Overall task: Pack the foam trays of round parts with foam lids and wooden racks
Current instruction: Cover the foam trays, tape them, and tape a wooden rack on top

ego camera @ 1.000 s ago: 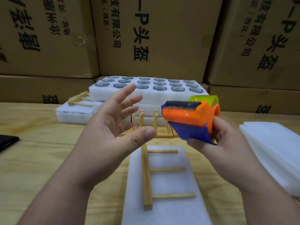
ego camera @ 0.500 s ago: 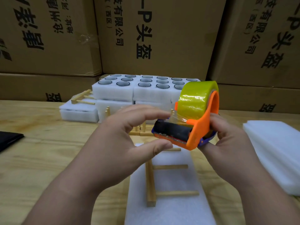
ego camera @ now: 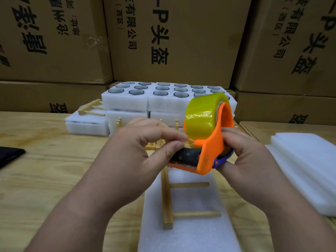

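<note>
My right hand [ego camera: 243,153] grips an orange tape dispenser [ego camera: 211,153] with a yellowish tape roll [ego camera: 201,115], held above the table. My left hand [ego camera: 141,144] pinches at the tape end by the dispenser's black roller, thumb and forefinger together. Below them a wooden rack [ego camera: 168,199] lies flat on a white foam lid [ego camera: 192,224]. Behind, stacked foam trays [ego camera: 127,101] hold several round parts in their holes. Another wooden rack [ego camera: 91,110] rests on a lower foam block [ego camera: 87,124] at the left.
A pile of white foam sheets [ego camera: 305,166] lies at the right on the wooden table [ego camera: 45,179]. A black flat object [ego camera: 9,155] sits at the left edge. Upright wooden racks [ego camera: 154,144] stand behind my hands. Large cardboard boxes [ego camera: 172,39] wall off the back.
The dispenser turned so its roll faces up. My left hand, open a second ago, closed in on the dispenser and now pinches at the tape end.
</note>
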